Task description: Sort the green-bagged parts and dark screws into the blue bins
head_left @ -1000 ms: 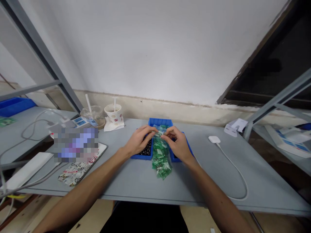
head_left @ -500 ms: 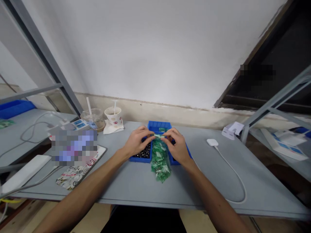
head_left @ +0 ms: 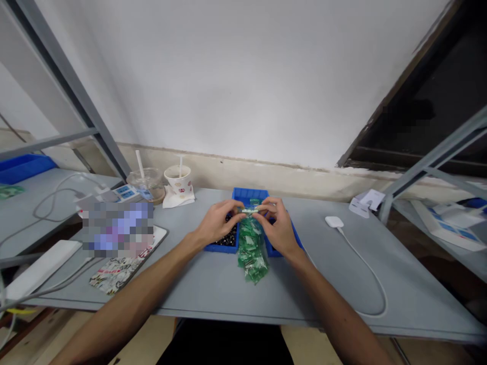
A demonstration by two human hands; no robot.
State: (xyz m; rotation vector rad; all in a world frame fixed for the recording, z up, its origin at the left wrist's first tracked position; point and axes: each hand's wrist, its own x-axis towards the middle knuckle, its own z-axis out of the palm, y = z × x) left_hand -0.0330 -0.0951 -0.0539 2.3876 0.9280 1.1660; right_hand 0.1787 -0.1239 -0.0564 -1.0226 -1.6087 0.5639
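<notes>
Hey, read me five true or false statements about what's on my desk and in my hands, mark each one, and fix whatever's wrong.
1. The left hand and right hand hold a small pale strip between them. True.
2. Black parts lie in a blue bin by the left hand. True.
3. The green bundle lies wholly inside that bin. False: it lies beside it and reaches past its near edge.
4. A white square device with a cable lies to the right of the right hand. True.
5. The patterned cup has no straw. False: a white straw stands in it.
</notes>
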